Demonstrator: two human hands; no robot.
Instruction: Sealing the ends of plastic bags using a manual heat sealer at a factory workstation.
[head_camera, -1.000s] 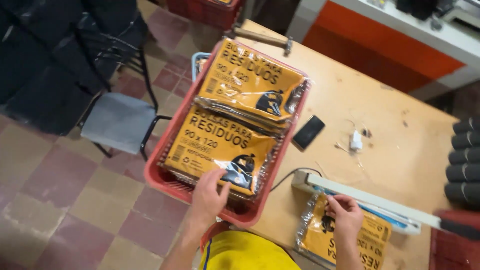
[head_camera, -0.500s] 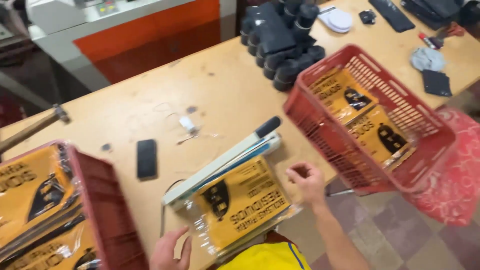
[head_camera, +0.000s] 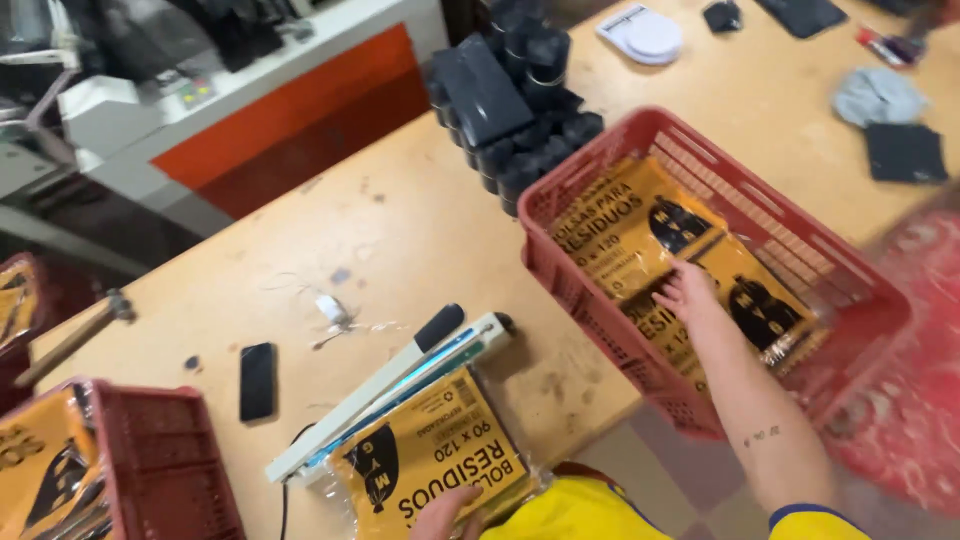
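Note:
My right hand (head_camera: 686, 293) reaches into a red plastic basket (head_camera: 598, 290) on the right and rests, fingers spread, on the yellow bag packs (head_camera: 628, 222) stacked inside it. My left hand (head_camera: 446, 514) shows only at the bottom edge, touching the near end of another yellow pack (head_camera: 432, 458) in clear wrap. That pack lies on the wooden table (head_camera: 400, 210) under the arm of a white heat sealer (head_camera: 385, 395) with a black handle.
A second red basket (head_camera: 150, 450) with yellow packs sits at the lower left. A black phone (head_camera: 257, 381) and a hammer (head_camera: 75, 335) lie on the table. Black rolls (head_camera: 510, 90) are piled behind the right basket. An orange and white counter (head_camera: 290, 110) runs along the back.
The view swung from the left basket to the right one. My right hand left the pack at the sealer and went into the right basket. My left hand stays at the pack.

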